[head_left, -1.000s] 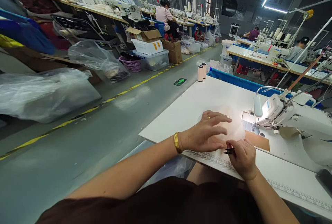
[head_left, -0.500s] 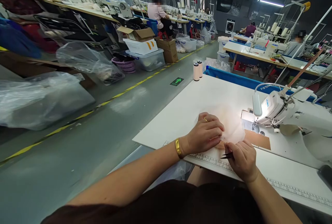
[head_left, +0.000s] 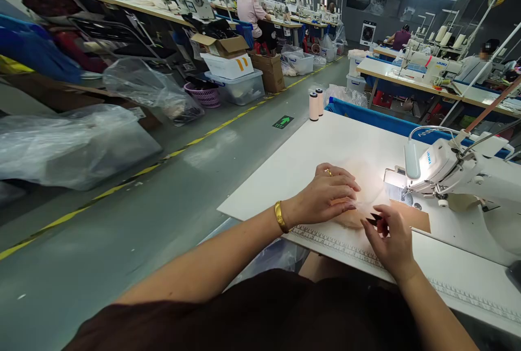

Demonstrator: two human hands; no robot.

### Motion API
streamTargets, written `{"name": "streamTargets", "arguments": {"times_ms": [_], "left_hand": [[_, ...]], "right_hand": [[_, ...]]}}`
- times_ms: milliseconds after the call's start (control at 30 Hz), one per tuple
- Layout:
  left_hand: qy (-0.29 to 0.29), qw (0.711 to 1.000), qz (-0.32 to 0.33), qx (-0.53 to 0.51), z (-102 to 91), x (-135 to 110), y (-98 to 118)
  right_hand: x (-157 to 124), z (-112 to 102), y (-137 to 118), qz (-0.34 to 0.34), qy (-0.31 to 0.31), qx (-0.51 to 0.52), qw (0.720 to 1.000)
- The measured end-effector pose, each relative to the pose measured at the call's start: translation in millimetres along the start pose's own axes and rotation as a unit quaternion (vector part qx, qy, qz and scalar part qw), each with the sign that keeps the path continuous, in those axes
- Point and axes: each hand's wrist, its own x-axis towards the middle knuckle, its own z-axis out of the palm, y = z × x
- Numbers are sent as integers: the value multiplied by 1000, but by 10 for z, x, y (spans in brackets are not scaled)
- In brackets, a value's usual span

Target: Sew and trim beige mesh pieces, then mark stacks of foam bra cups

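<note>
Pale pink sheer fabric (head_left: pixel 368 177) lies bunched on the white sewing table (head_left: pixel 285 177). My left hand (head_left: pixel 331 193) is closed at the fabric's near side, thumb and fingers gripping its edge. In my right hand (head_left: pixel 393 240) is a pair of dark thread snips (head_left: pixel 374 219), wrapped by the fingers with the pointed blades showing toward the left. The snips sit just right of the fabric and left hand. Beyond the right hand stands a white sewing machine (head_left: pixel 443 161), its lamp lighting the needle area. A brown flat piece (head_left: pixel 411 215) lies beside its needle plate.
Two thread spools (head_left: pixel 313 106) stand at the table's far corner. A printed ruler (head_left: pixel 345 250) runs along the near edge. Blue cloth (head_left: pixel 366 117) hangs along the back. Plastic bags (head_left: pixel 73 145) and boxes line the aisle at left. Several people sit at other machines.
My right hand has drawn back slightly to the right from the left hand, its fingers lifting apart around the snips. The left fingers have stretched out more over the fabric. The view has shifted a little.
</note>
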Motion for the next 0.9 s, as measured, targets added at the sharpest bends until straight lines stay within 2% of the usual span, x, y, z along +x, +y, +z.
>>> {"name": "streamTargets", "arguments": {"times_ms": [67,100,233,300,333,400,467,500,600,667,767,900], "left_hand": [[-12,1000,6,-7,-39,11,-17],[-17,1000,7,-10,-55,12,-23],[-18,999,-11,-31,-127,-21,-19],[29,998,-30,-43,-172,-86,3],[71,995,-49,-46,-190,-139,20],[163,979,-117,-35,-199,-287,70],[194,960,-201,-6,-155,-475,144],[175,954,-242,13,-112,-573,188],[61,939,-334,59,72,-807,329],[30,928,-364,79,197,-879,406],[42,929,-350,109,326,-873,467],[55,948,-284,132,405,-804,463]], "right_hand": [[-63,-80,9,41,-29,17,999],[-95,-123,10,39,-43,13,998],[-195,-269,-13,-24,-101,-42,994],[-229,-301,-41,-52,-124,-70,989],[-244,-303,-60,-64,-129,-81,986],[-269,-277,-103,-87,-131,-95,983],[-280,-215,-155,-104,-128,-105,981],[-276,-174,-184,-110,-127,-109,980],[-223,-37,-275,-123,-123,-120,977],[-163,43,-330,-129,-117,-128,976],[-85,117,-381,-134,-90,-143,977],[-86,140,-387,-110,-73,-153,979]]}}
